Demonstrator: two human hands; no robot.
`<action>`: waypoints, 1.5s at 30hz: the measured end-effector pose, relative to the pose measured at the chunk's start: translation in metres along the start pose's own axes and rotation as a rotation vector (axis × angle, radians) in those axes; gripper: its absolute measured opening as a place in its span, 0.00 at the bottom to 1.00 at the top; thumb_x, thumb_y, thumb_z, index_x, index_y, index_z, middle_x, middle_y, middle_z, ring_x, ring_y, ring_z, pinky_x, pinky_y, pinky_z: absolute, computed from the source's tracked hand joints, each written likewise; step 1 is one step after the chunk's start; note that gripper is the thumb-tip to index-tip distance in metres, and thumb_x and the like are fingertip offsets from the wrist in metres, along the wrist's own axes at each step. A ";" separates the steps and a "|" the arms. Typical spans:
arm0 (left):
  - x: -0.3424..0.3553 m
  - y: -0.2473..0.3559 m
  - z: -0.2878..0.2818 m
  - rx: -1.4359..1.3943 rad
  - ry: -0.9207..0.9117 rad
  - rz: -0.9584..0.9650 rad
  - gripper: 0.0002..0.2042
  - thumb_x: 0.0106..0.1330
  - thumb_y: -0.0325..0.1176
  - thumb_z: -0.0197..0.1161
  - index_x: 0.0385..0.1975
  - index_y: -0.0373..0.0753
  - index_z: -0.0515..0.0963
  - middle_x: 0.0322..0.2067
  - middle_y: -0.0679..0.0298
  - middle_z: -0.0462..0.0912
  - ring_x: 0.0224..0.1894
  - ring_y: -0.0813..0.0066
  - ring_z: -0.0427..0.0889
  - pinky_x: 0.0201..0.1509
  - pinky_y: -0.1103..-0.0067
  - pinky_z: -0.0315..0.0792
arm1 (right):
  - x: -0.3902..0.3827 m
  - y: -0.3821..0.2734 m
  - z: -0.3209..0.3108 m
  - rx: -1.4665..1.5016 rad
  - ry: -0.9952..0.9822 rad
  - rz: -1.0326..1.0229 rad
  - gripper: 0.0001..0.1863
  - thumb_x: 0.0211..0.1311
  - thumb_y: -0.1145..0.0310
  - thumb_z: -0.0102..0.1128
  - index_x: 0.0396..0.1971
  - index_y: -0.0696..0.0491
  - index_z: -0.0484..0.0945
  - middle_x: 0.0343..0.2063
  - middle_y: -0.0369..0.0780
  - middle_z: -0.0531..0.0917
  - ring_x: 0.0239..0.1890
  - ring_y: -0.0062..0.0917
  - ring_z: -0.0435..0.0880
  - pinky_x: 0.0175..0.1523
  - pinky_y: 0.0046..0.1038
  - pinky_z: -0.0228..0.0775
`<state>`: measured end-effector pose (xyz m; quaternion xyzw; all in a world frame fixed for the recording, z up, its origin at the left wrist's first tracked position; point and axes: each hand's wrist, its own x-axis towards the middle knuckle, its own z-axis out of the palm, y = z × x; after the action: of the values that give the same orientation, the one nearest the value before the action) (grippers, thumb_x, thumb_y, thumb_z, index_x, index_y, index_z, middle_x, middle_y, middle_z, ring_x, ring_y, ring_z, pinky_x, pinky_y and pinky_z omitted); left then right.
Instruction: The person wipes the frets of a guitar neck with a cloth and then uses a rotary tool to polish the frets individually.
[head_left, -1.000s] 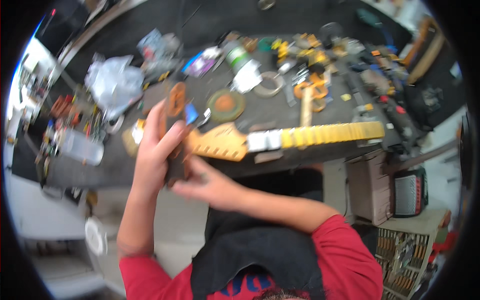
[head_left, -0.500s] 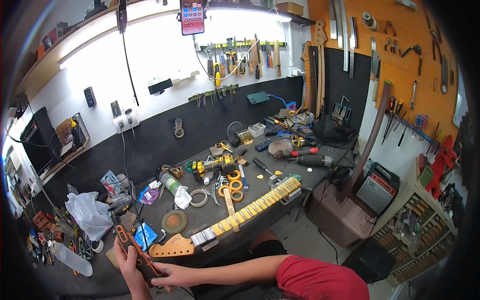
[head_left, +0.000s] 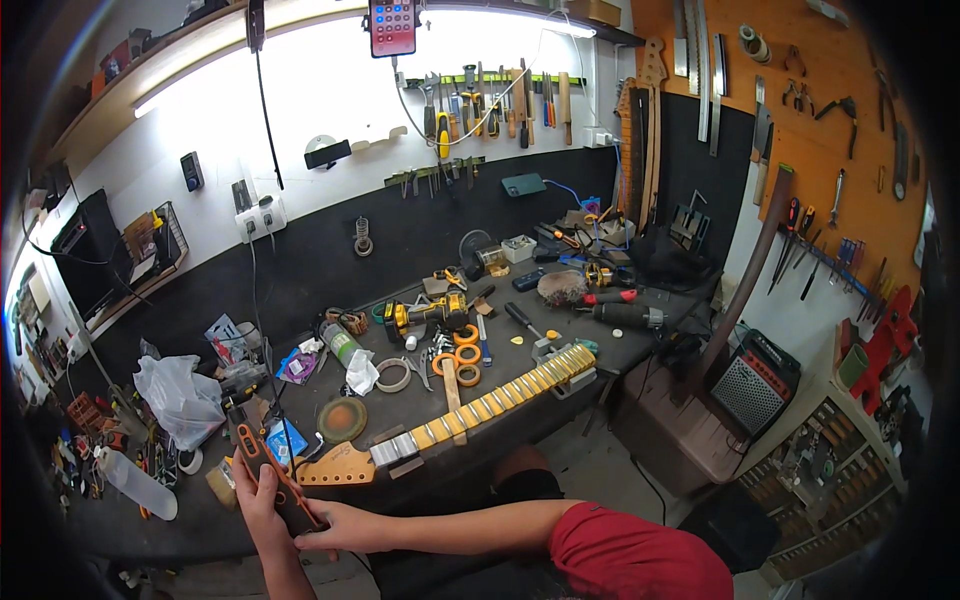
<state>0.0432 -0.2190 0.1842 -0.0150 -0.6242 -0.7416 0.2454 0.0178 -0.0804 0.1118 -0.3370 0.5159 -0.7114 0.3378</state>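
In my left hand (head_left: 262, 505) I hold a slim black-and-orange handheld power tool (head_left: 270, 472), its nose end pointing up and away from me. My right hand (head_left: 345, 527) is closed around its lower end, with its thumb and fingers against the body. Just beyond the tool lies a guitar neck (head_left: 500, 402) on the bench, its wooden headstock (head_left: 335, 464) nearest my hands. Yellow tape covers the fingerboard between the metal frets, and the part by the headstock is silvery. A wooden stick (head_left: 453, 397) reaches under or against the neck.
The dark workbench (head_left: 300, 395) carries tape rolls (head_left: 467, 355), a yellow-and-black cordless drill (head_left: 420, 315), a round disc (head_left: 341, 421), a white plastic bag (head_left: 178, 400) and a squeeze bottle (head_left: 138, 483). A black cord (head_left: 262, 330) hangs close to the tool. At right stands a small amplifier (head_left: 750, 378).
The whole view has shifted slightly, with the bench and guitar neck sitting a little differently in it. Both hands keep their hold on the power tool, which has barely moved.
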 end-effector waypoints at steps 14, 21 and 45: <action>0.037 0.004 -0.097 0.150 0.272 0.022 0.30 0.85 0.37 0.63 0.83 0.42 0.64 0.40 0.62 0.81 0.28 0.77 0.82 0.28 0.77 0.79 | -0.035 -0.287 -0.180 -1.093 0.448 -0.755 0.10 0.72 0.72 0.71 0.50 0.56 0.88 0.47 0.43 0.92 0.46 0.38 0.93 0.52 0.42 0.85; 0.089 0.034 -0.054 0.277 0.147 -0.156 0.32 0.80 0.25 0.69 0.82 0.36 0.68 0.45 0.61 0.87 0.31 0.74 0.83 0.34 0.78 0.78 | -0.036 -0.621 -0.448 -1.848 1.684 -0.965 0.27 0.80 0.56 0.69 0.69 0.55 0.78 0.61 0.46 0.85 0.55 0.28 0.86 0.59 0.35 0.81; 0.175 0.029 0.031 0.495 -0.125 -0.253 0.31 0.70 0.23 0.75 0.75 0.39 0.78 0.45 0.62 0.86 0.31 0.76 0.81 0.32 0.79 0.74 | -0.130 -0.664 -0.510 -0.255 0.762 -0.991 0.14 0.90 0.63 0.55 0.53 0.57 0.84 0.45 0.44 0.92 0.49 0.37 0.95 0.48 0.35 0.90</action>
<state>-0.1082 -0.2533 0.2757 0.0778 -0.7969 -0.5892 0.1083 -0.4220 0.4445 0.6104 -0.2965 0.4633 -0.7863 -0.2815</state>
